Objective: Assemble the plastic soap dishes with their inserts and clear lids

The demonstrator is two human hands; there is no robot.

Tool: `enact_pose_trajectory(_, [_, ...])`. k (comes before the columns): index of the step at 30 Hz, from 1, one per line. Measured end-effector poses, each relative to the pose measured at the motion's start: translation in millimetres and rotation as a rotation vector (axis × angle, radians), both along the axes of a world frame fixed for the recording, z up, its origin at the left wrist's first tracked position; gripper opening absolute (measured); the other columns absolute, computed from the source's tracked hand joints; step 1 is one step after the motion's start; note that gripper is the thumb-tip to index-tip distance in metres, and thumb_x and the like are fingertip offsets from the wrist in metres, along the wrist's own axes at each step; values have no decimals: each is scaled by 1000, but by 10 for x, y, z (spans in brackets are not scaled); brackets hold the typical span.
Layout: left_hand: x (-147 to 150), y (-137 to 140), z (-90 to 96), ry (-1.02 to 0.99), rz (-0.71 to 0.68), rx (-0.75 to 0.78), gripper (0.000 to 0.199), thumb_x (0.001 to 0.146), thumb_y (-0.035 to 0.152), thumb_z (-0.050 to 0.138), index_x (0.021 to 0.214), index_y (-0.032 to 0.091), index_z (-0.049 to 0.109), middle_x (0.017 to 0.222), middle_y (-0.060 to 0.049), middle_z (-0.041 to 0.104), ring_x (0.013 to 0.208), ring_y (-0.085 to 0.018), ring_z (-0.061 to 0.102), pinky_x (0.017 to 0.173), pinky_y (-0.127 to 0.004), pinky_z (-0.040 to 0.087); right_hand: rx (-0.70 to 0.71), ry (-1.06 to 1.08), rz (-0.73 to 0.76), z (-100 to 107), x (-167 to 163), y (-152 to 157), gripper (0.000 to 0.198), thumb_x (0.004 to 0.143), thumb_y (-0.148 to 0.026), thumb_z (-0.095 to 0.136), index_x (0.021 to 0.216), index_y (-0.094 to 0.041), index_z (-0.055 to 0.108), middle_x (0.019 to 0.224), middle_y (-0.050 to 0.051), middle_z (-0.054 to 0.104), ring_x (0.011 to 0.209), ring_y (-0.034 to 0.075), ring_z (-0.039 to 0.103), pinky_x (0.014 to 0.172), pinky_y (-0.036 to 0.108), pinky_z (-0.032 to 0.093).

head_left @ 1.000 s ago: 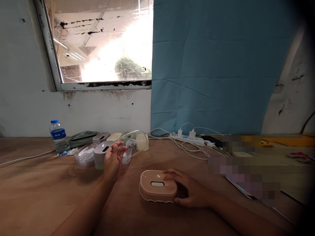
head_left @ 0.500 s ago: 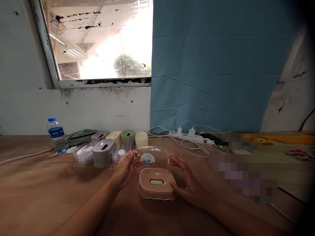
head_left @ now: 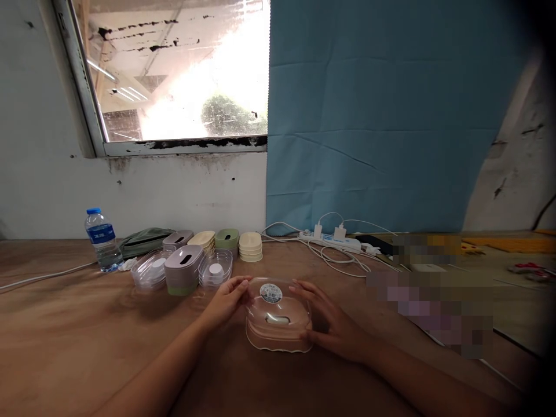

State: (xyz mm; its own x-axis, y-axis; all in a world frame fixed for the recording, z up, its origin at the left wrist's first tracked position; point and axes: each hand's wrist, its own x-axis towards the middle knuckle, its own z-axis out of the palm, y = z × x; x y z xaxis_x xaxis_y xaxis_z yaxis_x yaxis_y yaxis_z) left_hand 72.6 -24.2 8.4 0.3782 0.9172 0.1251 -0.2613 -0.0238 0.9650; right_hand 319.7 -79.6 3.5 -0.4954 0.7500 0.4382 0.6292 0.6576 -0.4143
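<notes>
A pink oval box (head_left: pixel 278 339) with a slot in its top and a wavy pale lower edge sits on the table in front of me. Over its top lies a clear plastic cover (head_left: pixel 293 292) bearing a round printed sticker (head_left: pixel 270 293). My left hand (head_left: pixel 232 298) grips the cover's left edge, thumb and fingers closed. My right hand (head_left: pixel 332 324) is open at the right, fingers stretched along the cover and thumb against the box's side. Whether the cover rests fully on the box, I cannot tell.
Behind on the left stand clear covers (head_left: pixel 150 269), lilac boxes (head_left: pixel 185 269), a green box (head_left: pixel 227 238) and stacked cream trays (head_left: pixel 251 247). A water bottle (head_left: pixel 103 240) is beside a green pouch (head_left: pixel 143 242). White cables run to a power strip (head_left: pixel 332 239) at the back.
The clear cover has come down and toward me, from behind the pink box to over its top. My left hand moved right with it; my right hand stayed beside the box.
</notes>
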Motion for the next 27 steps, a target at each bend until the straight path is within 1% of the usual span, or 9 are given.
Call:
enact_pose_trajectory(3, [-31,48,-51,242,65,198,25,77,37,51,85,14,52,61,3,51,57,-9,46,57,-21,37,-46,25,39,27,7,2,62,75,-45,55,129,-26,31,134,8,27,123,28,27,100,42,28])
enact_pose_trajectory(7, [-62,43,-67,492,142,433,23,81,37,43,79,15,49,61,4,48,58,-9,45,56,-21,35,-116,29,106,60,11,11,60,75,-46,55,126,-24,33,130,10,33,120,28,32,98,43,29])
enact_pose_trajectory(10, [-75,9,-43,647,143,532,23,83,35,39,79,16,51,63,2,51,59,-11,46,57,-22,35,-166,27,142,67,18,15,60,75,-45,56,126,-22,33,128,10,35,118,27,33,99,42,29])
enact_pose_trajectory(13, [-80,-16,-16,764,124,598,26,83,35,37,79,15,54,67,0,55,62,-12,47,58,-22,34,-200,16,163,66,29,16,60,76,-42,56,126,-22,31,128,10,33,119,25,32,99,39,28])
enact_pose_trajectory(17, [-84,-37,11,773,102,600,29,83,36,37,82,15,57,68,-1,57,63,-12,48,58,-22,35,-221,15,168,77,45,14,60,74,-41,59,124,-21,32,127,10,33,119,25,32,99,39,28])
enact_pose_trajectory(23, [-89,-53,19,710,66,565,29,78,40,46,89,16,57,66,0,55,58,-11,45,52,-20,32,-239,49,158,107,36,3,57,72,-43,60,119,-21,37,123,9,38,115,25,37,97,38,33])
enact_pose_trajectory(27, [-91,-51,6,692,81,585,30,77,41,47,90,17,58,70,-1,55,62,-13,47,55,-22,34,-255,60,137,86,40,8,58,70,-46,61,117,-21,39,122,9,41,113,26,40,95,40,35])
